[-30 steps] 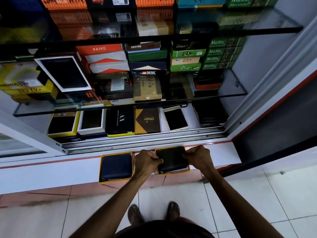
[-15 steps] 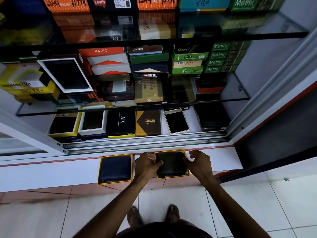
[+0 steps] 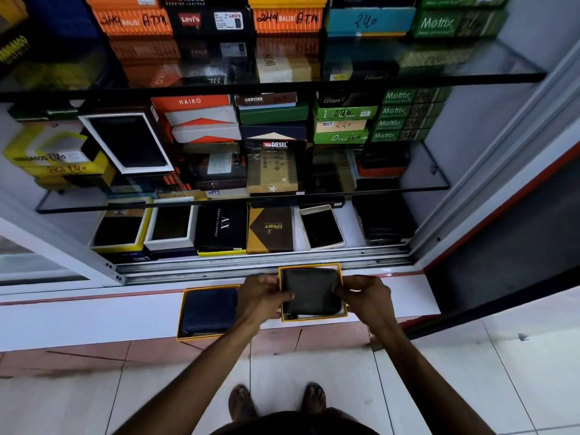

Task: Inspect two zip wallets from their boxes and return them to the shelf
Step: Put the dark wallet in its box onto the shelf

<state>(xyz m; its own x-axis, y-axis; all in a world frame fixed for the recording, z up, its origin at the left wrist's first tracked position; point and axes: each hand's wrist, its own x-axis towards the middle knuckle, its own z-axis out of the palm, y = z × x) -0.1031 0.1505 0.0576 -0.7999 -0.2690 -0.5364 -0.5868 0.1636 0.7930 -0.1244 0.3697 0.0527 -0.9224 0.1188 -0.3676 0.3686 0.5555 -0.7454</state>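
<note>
Both hands hold one thing: the left hand (image 3: pixel 262 298) pinches the left edge and the right hand (image 3: pixel 364 296) the right edge of a black zip wallet (image 3: pixel 310 291), which sits in, or just above, its shallow yellow-rimmed open box (image 3: pixel 344 313); which of the two I cannot tell. That box rests on the white ledge (image 3: pixel 94 318) below the cabinet's sliding track, toward the ledge's right half. Just left of it, partly behind the left wrist, a navy zip wallet (image 3: pixel 208 310) lies flat in a matching yellow-rimmed box (image 3: pixel 182 312).

The black wallet lies directly between the hands, its long axis running near-to-far, slightly tilted; neither hand is clearly nearer. The shelf (image 3: pixel 348 224) lies straight ahead beyond the track, so the return would likely be a short forward push.

Readable on the stacked boxes: Levi's, Diesel, Haiko, Genuine, Motrix, Orbit, Armani Exchange, "Balisi ATM" with handwritten 249, and 240.
</note>
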